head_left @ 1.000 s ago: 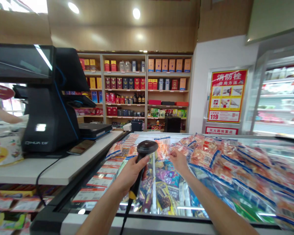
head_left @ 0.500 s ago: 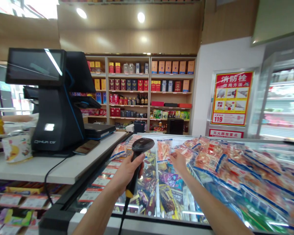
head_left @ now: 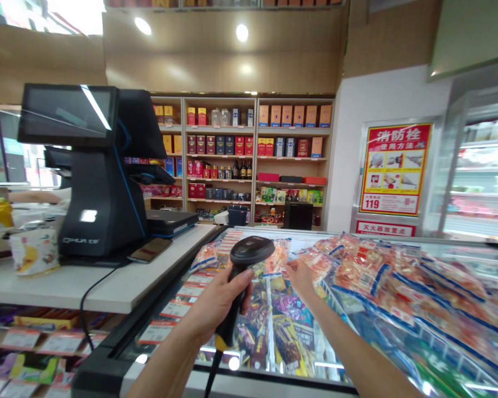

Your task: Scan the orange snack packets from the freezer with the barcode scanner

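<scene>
My left hand [head_left: 224, 301] is wrapped round the handle of a black barcode scanner [head_left: 252, 250], whose head is raised over the glass freezer top. Its cable runs down toward the bottom edge. Beside it, the fingers of my right hand [head_left: 300, 277] pinch the near edge of a clear food packet [head_left: 279, 260] with pinkish contents. The scanner head partly covers this packet. Just right of my right hand lies another such packet [head_left: 319, 264], with a large pile of blue-edged packets [head_left: 361, 268] beyond it. A single packet [head_left: 205, 256] rests on the left side of the glass.
A black checkout terminal [head_left: 103, 182] stands on the white counter [head_left: 108, 290] at left, near a phone [head_left: 150, 250] and a white pouch [head_left: 35, 251]. Under the freezer glass [head_left: 290, 331] lie colourful wrapped goods. Shelves of boxes [head_left: 219, 145] line the back wall. Another person's arm [head_left: 37, 196] shows at far left.
The scanner in my left hand has shifted right and now overlaps the packet. My right hand stays at the packet's edge. The view has moved slightly.
</scene>
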Available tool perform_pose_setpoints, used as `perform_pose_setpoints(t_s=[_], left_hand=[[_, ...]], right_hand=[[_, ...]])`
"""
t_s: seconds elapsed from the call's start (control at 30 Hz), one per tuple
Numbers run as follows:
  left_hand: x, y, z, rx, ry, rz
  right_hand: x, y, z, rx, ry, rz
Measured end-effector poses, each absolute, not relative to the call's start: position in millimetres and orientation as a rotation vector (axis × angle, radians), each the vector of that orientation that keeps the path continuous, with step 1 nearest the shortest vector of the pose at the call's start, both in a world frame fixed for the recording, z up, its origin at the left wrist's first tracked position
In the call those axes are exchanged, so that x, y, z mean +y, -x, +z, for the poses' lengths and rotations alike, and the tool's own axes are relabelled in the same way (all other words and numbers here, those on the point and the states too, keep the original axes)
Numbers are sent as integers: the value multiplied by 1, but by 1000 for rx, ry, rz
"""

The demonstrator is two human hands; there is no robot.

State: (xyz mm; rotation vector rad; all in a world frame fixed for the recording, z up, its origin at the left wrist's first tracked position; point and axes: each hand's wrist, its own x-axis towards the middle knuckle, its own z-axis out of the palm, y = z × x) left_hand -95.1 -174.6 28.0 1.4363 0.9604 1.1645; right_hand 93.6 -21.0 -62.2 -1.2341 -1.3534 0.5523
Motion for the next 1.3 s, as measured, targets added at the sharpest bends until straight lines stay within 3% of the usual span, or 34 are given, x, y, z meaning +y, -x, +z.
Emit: perform_pose_setpoints(t_s=[0.8,1.3], left_hand=[[-169,101,30,1016,-1402,1234],[-195,178,18,1287,-1221,1449]], right_hand=[[-34,-82,-58,-1348,1175,604],[-68,17,-60,-1306,1123,1052]])
